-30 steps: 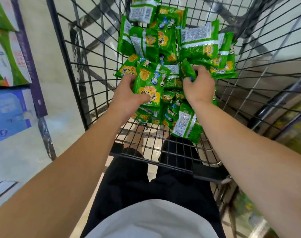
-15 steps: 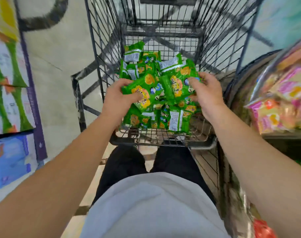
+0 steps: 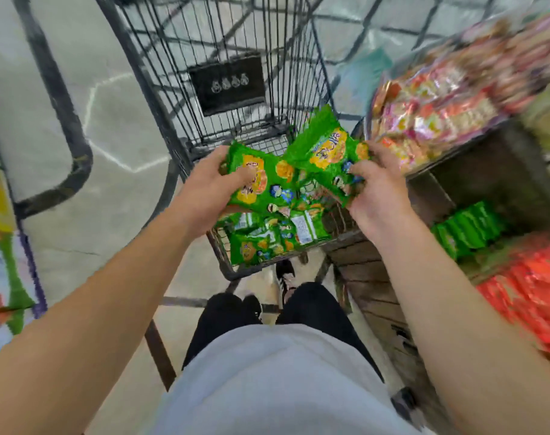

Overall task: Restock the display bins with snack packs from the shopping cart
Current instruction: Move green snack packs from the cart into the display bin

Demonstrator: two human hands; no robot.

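Both my hands hold a bunch of green snack packs (image 3: 286, 174) above the near end of the black wire shopping cart (image 3: 204, 58). My left hand (image 3: 204, 189) grips the left side of the bunch, thumb on top. My right hand (image 3: 377, 186) grips the right side, where one pack sticks up. More green packs (image 3: 267, 237) lie in the cart's near corner below. To the right, a low display bin (image 3: 468, 227) holds the same green packs.
On the right stand display bins: pink and orange packs (image 3: 434, 114) in the upper one, red packs (image 3: 531, 296) in the near one, over a wooden base (image 3: 374, 290). Shelf packaging (image 3: 3, 265) lines the left edge. Grey floor lies between. My legs stand behind the cart.
The bunch of green packs has risen out of the cart in both hands and shifted right toward the bins. The view has swung right, showing the green-pack bin.
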